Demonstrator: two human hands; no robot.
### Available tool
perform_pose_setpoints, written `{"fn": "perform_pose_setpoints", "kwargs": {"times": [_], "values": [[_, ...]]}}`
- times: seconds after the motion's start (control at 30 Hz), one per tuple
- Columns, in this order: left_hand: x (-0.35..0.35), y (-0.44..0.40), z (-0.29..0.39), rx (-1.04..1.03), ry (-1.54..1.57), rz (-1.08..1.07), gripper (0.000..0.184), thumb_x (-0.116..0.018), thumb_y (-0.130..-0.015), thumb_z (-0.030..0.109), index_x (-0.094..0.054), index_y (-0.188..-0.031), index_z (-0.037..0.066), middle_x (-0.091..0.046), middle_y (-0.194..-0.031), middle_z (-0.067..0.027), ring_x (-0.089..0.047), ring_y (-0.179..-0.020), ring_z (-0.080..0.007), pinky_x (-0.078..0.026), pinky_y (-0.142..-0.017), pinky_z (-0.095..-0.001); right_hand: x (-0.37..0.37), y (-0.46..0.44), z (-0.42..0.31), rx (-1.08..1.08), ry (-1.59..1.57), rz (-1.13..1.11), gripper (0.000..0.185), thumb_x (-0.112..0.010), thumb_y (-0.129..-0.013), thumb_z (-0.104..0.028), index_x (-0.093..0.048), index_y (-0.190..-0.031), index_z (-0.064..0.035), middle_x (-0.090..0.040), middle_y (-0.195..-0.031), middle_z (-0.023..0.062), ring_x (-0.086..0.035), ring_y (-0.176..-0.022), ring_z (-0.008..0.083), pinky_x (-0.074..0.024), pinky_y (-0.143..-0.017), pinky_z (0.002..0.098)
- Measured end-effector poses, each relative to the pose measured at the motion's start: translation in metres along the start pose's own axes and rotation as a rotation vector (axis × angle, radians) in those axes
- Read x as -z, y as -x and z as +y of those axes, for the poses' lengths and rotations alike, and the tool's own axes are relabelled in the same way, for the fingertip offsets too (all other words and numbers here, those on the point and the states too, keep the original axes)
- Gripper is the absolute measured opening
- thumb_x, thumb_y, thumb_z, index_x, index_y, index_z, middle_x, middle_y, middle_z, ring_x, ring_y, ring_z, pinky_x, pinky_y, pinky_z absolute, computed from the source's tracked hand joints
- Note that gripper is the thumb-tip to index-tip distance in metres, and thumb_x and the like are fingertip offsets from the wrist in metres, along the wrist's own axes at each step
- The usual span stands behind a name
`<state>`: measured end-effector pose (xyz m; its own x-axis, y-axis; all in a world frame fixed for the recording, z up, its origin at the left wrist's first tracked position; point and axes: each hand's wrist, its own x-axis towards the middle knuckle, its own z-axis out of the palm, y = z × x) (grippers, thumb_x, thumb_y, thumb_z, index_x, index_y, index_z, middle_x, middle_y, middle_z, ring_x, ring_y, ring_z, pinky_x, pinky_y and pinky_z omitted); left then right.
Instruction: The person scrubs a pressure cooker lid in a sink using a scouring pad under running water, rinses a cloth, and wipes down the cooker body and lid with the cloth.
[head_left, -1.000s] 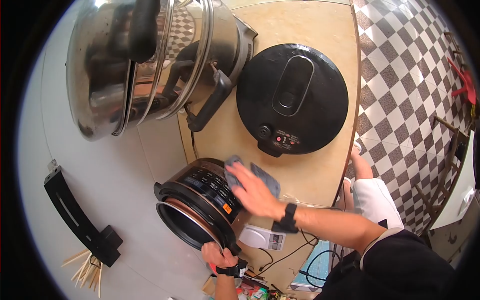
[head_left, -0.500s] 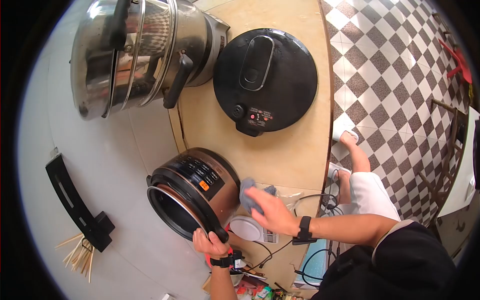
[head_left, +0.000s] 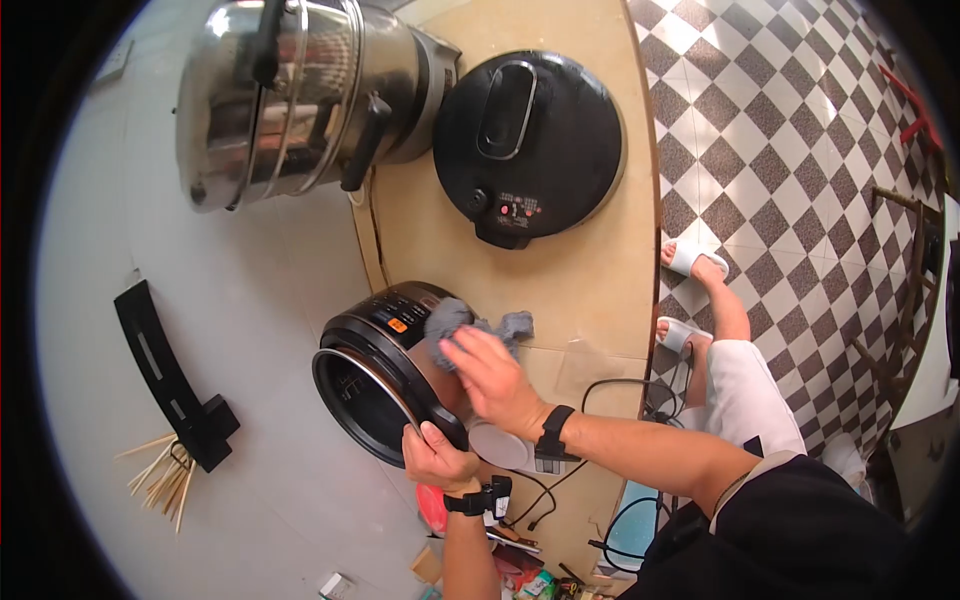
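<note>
The electric cooker body (head_left: 400, 345) has a copper-brown side, a black control panel with an orange button, and an uncovered opening facing the left of the view. My left hand (head_left: 440, 455) is closed around its black rim at the lower side. Bunched under the fingers of my right hand (head_left: 495, 380) is a grey cloth (head_left: 450, 325), pressed against the cooker's side by the panel and covering part of it. Black bands sit on both wrists. Above the cooker lies a round black lid-like top (head_left: 540, 140) with a long handle and a small valve.
A steel steamer pot (head_left: 300, 100) stands at upper left. A white kitchen scale (head_left: 500, 445), cables (head_left: 620, 380) and cluttered packets (head_left: 540, 585) lie near the cooker. A black wall rack (head_left: 165, 370) holds chopsticks. The counter edge (head_left: 655, 200) borders the checkered floor.
My right hand has moved the grey cloth up and left, from the cooker's right edge onto its side near the panel. My left hand keeps its hold on the rim. The view has shifted slightly.
</note>
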<state>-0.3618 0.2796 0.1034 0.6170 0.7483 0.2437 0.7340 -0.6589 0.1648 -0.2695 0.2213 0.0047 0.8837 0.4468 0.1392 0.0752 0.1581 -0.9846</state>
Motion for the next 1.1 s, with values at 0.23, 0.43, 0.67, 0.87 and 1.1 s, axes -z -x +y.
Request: {"fn": "perform_pose_setpoints", "kwargs": {"times": [0.23, 0.43, 0.67, 0.87, 1.1], "values": [[-0.007, -0.006, 0.025, 0.065, -0.098, 0.042, 0.044, -0.048, -0.108, 0.032, -0.053, -0.079, -0.001, -0.055, -0.07, -0.0225, -0.054, -0.065, -0.0471, -0.038, -0.058, -0.0531, 0.049, 0.02, 0.019, -0.315, 0.273, -0.187, 0.049, -0.066, -0.089, -0.002, -0.059, -0.137, 0.0036, -0.058, -0.143, 0.0249, -0.056, -0.127, 0.0436, -0.0488, -0.107, 0.0436], [-0.009, -0.009, 0.034, 0.085, -0.072, 0.083, 0.043, -0.049, -0.108, 0.033, -0.058, -0.081, 0.002, -0.059, -0.07, -0.021, -0.056, -0.064, -0.0465, -0.039, -0.057, -0.0527, 0.038, -0.015, -0.037, -0.202, -0.07, -0.074, 0.046, -0.062, -0.1, -0.013, -0.058, -0.144, -0.0014, -0.055, -0.148, 0.026, -0.052, -0.136, 0.0451, -0.0414, -0.115, 0.0502], [-0.008, -0.01, 0.033, 0.089, -0.166, 0.075, 0.041, -0.049, -0.107, 0.032, -0.056, -0.08, 0.002, -0.059, -0.07, -0.0207, -0.058, -0.066, -0.0471, -0.039, -0.058, -0.0546, 0.006, 0.03, 0.023, -0.546, 0.184, -0.039, 0.044, -0.061, -0.098, -0.011, -0.059, -0.141, 0.0, -0.064, -0.135, 0.0236, -0.06, -0.127, 0.0418, -0.0479, -0.108, 0.0457], [-0.008, -0.012, 0.046, 0.147, -0.183, 0.074, 0.041, -0.048, -0.107, 0.033, -0.057, -0.081, 0.003, -0.061, -0.073, -0.0206, -0.06, -0.069, -0.0469, -0.041, -0.06, -0.0558, 0.045, -0.001, -0.025, -0.561, -0.167, 0.181, 0.037, -0.068, -0.094, -0.014, -0.067, -0.127, 0.0017, -0.072, -0.117, 0.0215, -0.067, -0.109, 0.0402, -0.0533, -0.095, 0.0466], [-0.014, -0.012, 0.047, 0.176, -0.195, 0.123, 0.044, -0.049, -0.106, 0.041, -0.058, -0.083, 0.005, -0.066, -0.077, -0.0222, -0.061, -0.071, -0.0511, -0.041, -0.059, -0.059, 0.016, -0.084, -0.057, 0.007, -0.054, -0.34, 0.03, -0.071, -0.091, -0.012, -0.071, -0.121, -0.0103, -0.063, -0.115, 0.0131, -0.059, -0.113, 0.0358, -0.0516, -0.096, 0.0429]]}}
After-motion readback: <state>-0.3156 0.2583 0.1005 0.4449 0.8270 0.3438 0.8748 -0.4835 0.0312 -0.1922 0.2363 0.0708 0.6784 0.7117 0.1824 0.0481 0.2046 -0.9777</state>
